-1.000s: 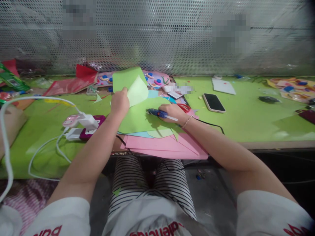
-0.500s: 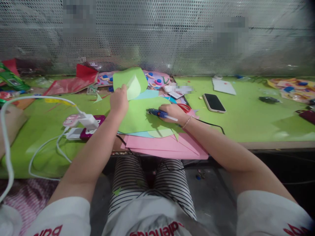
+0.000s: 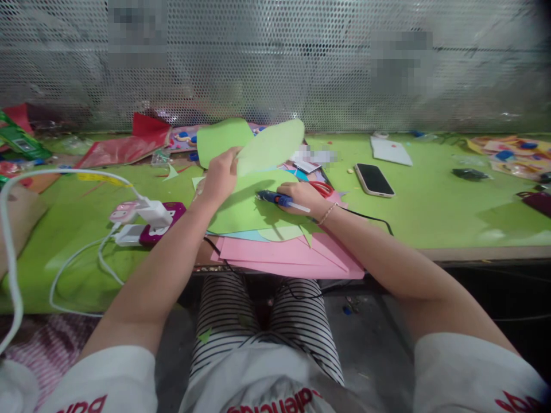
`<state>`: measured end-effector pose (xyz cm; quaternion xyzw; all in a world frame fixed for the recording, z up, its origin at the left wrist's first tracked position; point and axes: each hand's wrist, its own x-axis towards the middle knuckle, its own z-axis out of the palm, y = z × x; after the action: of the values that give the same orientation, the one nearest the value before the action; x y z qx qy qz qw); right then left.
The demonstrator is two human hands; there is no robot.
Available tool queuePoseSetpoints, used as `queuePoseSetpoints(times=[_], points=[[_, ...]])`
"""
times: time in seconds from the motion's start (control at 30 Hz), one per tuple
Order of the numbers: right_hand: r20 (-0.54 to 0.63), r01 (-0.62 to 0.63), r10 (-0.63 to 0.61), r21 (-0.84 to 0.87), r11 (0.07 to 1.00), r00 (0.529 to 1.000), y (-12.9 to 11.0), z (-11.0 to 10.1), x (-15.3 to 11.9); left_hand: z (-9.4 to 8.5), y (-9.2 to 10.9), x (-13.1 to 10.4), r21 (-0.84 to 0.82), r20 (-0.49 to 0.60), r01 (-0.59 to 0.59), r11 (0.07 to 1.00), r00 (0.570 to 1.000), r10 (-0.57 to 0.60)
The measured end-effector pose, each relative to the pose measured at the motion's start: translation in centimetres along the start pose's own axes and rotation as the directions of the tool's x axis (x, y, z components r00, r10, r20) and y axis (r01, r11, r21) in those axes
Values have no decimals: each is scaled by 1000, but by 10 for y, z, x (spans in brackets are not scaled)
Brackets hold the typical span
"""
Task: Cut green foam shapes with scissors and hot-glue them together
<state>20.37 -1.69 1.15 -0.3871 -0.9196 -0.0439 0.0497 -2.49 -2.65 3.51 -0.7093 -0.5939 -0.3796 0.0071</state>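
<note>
Between the fingers of my left hand is the lower left end of a pale green leaf-shaped paper piece, tilted up above the table. My right hand is closed around a blue hot glue gun; a whitish glue stick pokes out of its back end, and its nozzle points left. Under both hands lies a larger bright green paper sheet. Another green paper piece is propped behind my left hand. Red-handled scissors lie just behind my right hand.
Pink sheets overlap the table's front edge. On the left, a purple power strip carries white chargers and looping cables. A phone lies to the right. Another person's arm rests at the far left. A perforated metal screen stands behind.
My left hand has shifted slightly right and turned the pale green paper piece, which now extends up and right. My right hand holds the glue gun in the same place.
</note>
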Motion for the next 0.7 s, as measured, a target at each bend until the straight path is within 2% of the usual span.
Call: queuePoseSetpoints(times=[0.13,0.37,0.47,0.7], points=[[11,-15,15,11,1000,1000,-1,-1,0,7,2,-1,-46,98,42,998,994,-37],[-14,13,-13,-8,1000,1000,1,2,1,7,2,-4,118,169,12,993,985,-32],[-10,12,-12,1,1000,1000,3,4,2,7,0,-4,159,166,17,987,985,-44],[-2,10,-10,8,1000,1000,2,3,1,8,0,-4,140,146,58,988,986,-79]])
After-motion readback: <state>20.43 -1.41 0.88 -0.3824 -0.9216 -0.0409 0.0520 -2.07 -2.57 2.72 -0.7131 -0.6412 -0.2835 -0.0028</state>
